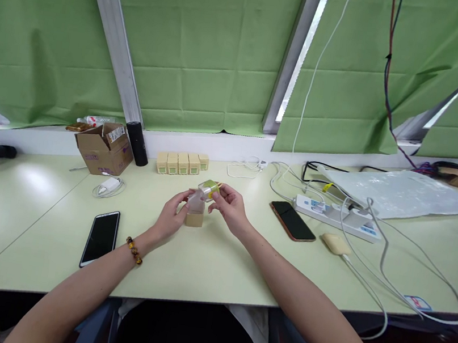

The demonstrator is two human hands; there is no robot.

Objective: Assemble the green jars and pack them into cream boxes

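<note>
A small open cardboard box (194, 221) stands on the table in front of me, its pale inside turned up. My left hand (172, 214) closes its fingers on the box's left edge. Just above the opening, a small shiny container with a yellow-green label (209, 188) is tilted in the fingers of my right hand (229, 209). The container looks clear in part; its exact kind is too small to tell. Several small tan boxes (178, 164) stand in a row farther back.
To the left are a white-edged phone (101, 238), a coiled charger (108, 187), a larger carton (105, 150) and a black cylinder (137, 143). On the right lie another phone (292, 221), a power strip (338, 219), a cream case (336, 244) and loose cables.
</note>
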